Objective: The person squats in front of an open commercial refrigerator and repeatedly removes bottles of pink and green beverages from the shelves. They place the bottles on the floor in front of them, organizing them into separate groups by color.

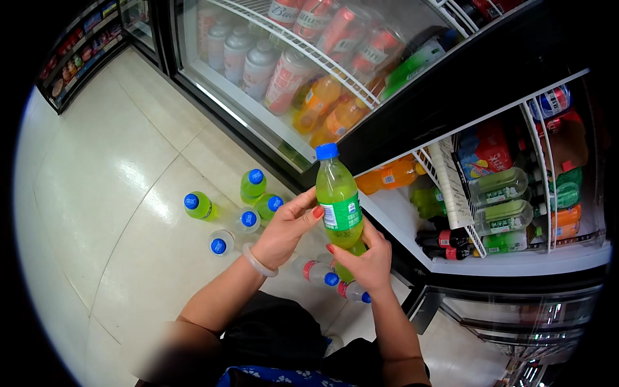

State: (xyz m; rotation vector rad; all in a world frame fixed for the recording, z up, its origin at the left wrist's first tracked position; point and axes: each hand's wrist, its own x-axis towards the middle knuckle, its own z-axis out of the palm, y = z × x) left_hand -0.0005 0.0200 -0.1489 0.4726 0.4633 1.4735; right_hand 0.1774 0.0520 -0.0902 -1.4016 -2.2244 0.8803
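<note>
A plastic bottle of yellow-green soda [338, 205] with a blue cap and a green label is held upright, slightly tilted, in front of the open fridge. My left hand [292, 225] grips its left side, thumb at the label's edge. Around the lower right side wraps my right hand [365, 259], its thumb near the base. More green plastic [344, 272] shows below, partly hidden by my right hand; whether that hand also holds it I cannot tell. On the floor left of my hands stand several blue-capped bottles, among them a green one [199, 205] and a clear one [221, 243].
Red-labelled clear bottles [319, 272] are on the floor beneath my hands. The open fridge compartment [449, 266] at right holds bottles on wire racks. Behind a glass door [232, 101], cans and orange soda bottles stand. An open door [512, 300] extends at lower right.
</note>
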